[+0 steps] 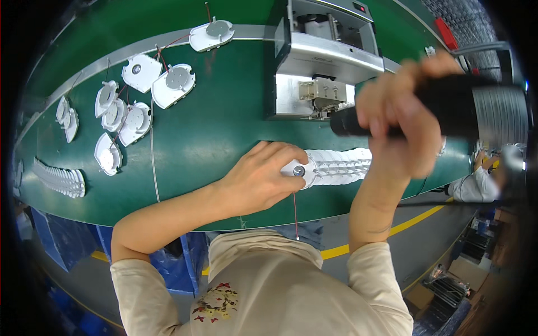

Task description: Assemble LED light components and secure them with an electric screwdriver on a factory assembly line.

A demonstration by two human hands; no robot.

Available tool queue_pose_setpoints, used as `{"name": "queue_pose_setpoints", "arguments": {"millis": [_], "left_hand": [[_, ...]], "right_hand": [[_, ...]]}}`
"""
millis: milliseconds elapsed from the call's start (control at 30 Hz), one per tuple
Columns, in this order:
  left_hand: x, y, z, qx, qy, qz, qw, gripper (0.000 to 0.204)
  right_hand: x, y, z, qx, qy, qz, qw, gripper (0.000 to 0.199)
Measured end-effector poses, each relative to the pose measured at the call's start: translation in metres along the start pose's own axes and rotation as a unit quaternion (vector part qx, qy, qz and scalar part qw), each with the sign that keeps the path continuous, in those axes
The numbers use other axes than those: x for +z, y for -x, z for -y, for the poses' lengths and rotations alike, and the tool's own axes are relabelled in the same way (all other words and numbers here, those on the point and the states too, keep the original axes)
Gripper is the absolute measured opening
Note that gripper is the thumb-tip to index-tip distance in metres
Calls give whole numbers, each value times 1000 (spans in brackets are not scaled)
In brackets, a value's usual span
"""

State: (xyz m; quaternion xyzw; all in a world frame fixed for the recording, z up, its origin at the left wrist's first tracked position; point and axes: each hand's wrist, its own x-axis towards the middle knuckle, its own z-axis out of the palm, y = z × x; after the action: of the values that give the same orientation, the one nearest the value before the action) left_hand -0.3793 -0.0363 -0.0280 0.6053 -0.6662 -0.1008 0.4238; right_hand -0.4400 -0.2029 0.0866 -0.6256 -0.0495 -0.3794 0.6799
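My left hand rests on the green bench, thumb and fingers closed around a white plastic part with a round metal centre. From that part a thin red wire hangs past the bench's front edge, ending in a small white plug. Directly to its right lies a row of overlapping white parts. Raised above the row's right end, my right hand wraps around a black electric screwdriver, blurred by motion. Its narrower end points left, in front of the metal machine.
A silver boxy machine stands at the back centre. Several white parts with round discs and red wires lie at the left and back left. Another stacked row of white parts sits at far left. Blue bins stand below the bench.
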Motion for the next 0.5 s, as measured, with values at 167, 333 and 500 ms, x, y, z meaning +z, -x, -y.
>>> {"name": "queue_pose_setpoints", "arguments": {"millis": [167, 333, 500], "left_hand": [[-1, 1, 2, 1, 10, 0, 1000, 11], [-2, 1, 1, -6, 4, 7, 1000, 8], [-2, -1, 0, -7, 7, 12, 1000, 9]], "right_hand": [[-2, 43, 19, 19, 12, 29, 999, 43], [0, 56, 10, 48, -21, -34, 998, 41], [-2, 59, 6, 47, -24, -29, 998, 40]]}}
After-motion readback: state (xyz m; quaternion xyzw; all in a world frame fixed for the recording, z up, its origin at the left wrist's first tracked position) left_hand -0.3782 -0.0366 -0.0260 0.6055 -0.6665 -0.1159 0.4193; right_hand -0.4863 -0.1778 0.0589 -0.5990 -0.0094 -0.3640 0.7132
